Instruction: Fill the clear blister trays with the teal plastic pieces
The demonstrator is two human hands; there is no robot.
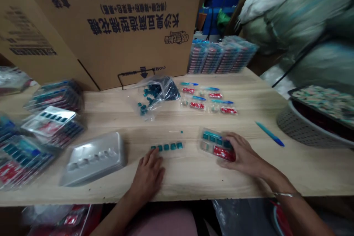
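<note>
My left hand (149,169) rests on the table with its fingers partly stretched out. Its fingertips touch the left end of a row of small teal squares (166,147), which seem to sit in a clear plastic tray. To the right, my right hand (240,153) grips the right side of a clear blister pack (207,144). That pack holds teal squares along its top and a red, white-spotted piece below. A single teal bit (181,131) lies just above the row. A blue pen (269,134) lies on the table beyond my right hand.
A clear bag (166,88) spills teal squares before a big cardboard box (132,37). Silvery trays (94,160) and filled packs (55,123) are stacked left. Several pens with red pieces (197,106) lie mid-table. Packs (221,55) stand at the back; a grey basket (304,125) is right.
</note>
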